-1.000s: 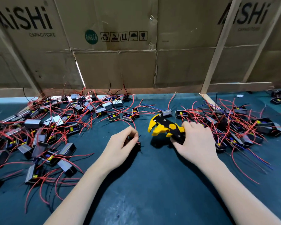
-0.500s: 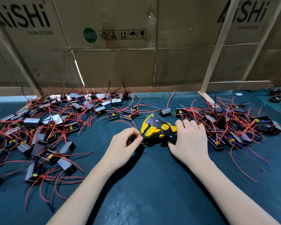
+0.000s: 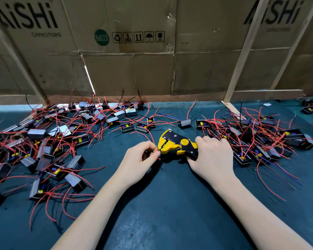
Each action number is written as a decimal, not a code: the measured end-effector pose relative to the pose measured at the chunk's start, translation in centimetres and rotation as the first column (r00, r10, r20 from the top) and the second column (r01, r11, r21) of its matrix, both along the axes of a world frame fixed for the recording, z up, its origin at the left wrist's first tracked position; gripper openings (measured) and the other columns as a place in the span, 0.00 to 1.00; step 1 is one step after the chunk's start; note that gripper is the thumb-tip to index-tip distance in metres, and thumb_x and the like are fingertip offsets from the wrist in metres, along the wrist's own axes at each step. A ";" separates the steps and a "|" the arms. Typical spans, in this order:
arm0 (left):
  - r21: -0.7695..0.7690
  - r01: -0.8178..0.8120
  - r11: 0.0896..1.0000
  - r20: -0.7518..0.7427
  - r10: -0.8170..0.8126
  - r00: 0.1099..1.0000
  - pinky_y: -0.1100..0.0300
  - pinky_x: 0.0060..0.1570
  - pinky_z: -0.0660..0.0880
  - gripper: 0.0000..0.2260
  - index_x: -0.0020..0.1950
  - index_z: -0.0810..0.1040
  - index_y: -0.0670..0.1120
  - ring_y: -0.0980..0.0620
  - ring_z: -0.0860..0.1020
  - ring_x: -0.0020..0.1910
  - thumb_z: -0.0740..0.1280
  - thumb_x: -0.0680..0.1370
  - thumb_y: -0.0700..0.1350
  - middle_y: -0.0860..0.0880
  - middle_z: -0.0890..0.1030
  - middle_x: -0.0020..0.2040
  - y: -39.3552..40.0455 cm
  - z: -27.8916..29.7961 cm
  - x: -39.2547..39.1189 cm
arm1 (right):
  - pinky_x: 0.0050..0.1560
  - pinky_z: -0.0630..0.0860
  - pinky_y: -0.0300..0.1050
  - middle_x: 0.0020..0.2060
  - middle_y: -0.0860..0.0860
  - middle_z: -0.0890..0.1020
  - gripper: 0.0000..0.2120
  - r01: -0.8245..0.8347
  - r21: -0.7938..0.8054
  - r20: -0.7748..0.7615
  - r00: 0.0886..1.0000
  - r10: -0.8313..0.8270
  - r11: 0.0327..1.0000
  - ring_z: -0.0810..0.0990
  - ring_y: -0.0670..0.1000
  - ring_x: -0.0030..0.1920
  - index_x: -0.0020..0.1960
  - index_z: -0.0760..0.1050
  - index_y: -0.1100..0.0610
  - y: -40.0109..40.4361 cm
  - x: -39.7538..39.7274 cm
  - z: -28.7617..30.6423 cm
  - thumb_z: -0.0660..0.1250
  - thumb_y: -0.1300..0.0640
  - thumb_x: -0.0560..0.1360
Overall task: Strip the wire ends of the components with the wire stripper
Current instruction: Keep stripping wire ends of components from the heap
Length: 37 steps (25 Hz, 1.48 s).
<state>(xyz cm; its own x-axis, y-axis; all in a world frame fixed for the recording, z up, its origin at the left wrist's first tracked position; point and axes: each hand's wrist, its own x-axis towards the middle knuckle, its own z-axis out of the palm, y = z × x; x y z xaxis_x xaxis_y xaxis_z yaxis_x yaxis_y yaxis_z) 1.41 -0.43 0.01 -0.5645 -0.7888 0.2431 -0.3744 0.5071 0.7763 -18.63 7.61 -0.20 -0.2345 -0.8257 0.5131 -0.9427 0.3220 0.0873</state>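
While right hand (image 3: pixel 212 156) grips wire stripper (image 3: pixel 177 146) handles, left hand (image 3: pixel 140 159) pinches red wire (image 3: pixel 146 135) at stripper's nose; component piles flank stripper.

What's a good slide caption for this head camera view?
Right hand holds the wire stripper while left hand feeds a red wire.

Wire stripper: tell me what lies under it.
Under the wire stripper only dark green mat and shadow show. The right hand covers its handles, hiding whatever lies beneath them.
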 end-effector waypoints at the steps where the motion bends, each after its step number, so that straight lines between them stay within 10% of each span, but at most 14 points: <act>1: -0.005 0.002 1.000 0.004 -0.002 1.000 0.65 0.36 0.67 0.06 0.42 0.76 0.49 0.57 0.69 0.32 0.67 0.79 0.43 0.50 0.79 0.38 0.0 0.0 0.0 | 0.37 0.64 0.46 0.31 0.53 0.79 0.20 0.008 0.028 0.004 1.000 -0.008 1.000 0.79 0.57 0.34 0.35 0.71 0.55 0.0 0.0 0.1 0.77 0.44 0.61; 9: 0.085 0.157 0.984 0.018 -0.160 0.987 0.64 0.41 0.71 0.04 0.49 0.80 0.49 0.57 0.72 0.36 0.70 0.77 0.41 0.50 0.79 0.41 -0.6 0.4 1.3 | 0.45 0.67 0.51 0.41 0.54 0.80 0.22 0.085 -0.003 0.021 0.996 -0.085 0.996 0.78 0.59 0.45 0.46 0.75 0.56 -0.1 -0.9 -0.3 0.73 0.40 0.65; 22: 0.077 -0.130 0.989 -0.072 0.135 0.988 0.63 0.34 0.72 0.05 0.40 0.81 0.50 0.53 0.73 0.29 0.71 0.76 0.42 0.50 0.82 0.36 0.0 -0.4 -0.5 | 0.47 0.65 0.52 0.42 0.54 0.79 0.21 0.082 0.032 -0.012 0.997 -0.082 0.996 0.76 0.59 0.46 0.48 0.75 0.57 0.1 -0.7 0.0 0.72 0.42 0.65; 30: 0.023 0.043 0.999 -0.011 -0.043 0.999 0.71 0.32 0.67 0.10 0.42 0.79 0.48 0.61 0.71 0.24 0.65 0.76 0.34 0.53 0.80 0.38 0.4 0.4 -0.1 | 0.49 0.64 0.51 0.46 0.53 0.79 0.22 0.120 0.083 0.008 0.993 -0.121 0.989 0.76 0.58 0.50 0.52 0.74 0.55 0.3 -1.2 0.1 0.70 0.40 0.66; 37: 0.054 -0.021 0.998 -0.027 0.023 0.999 0.70 0.28 0.67 0.06 0.39 0.82 0.46 0.58 0.71 0.20 0.73 0.75 0.44 0.60 0.76 0.24 0.4 0.3 -0.1 | 0.45 0.67 0.53 0.40 0.57 0.79 0.23 0.031 -0.046 0.020 0.999 -0.030 0.998 0.76 0.61 0.43 0.47 0.77 0.60 0.4 -1.9 0.4 0.78 0.47 0.59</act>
<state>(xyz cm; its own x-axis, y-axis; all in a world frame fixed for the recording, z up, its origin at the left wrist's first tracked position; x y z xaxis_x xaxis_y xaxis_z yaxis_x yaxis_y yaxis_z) 1.32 -0.05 0.29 -0.5405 -0.8132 0.2157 -0.3630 0.4567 0.8122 -20.50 7.99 0.20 -0.2695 -0.7934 0.5459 -0.9336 0.3541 0.0538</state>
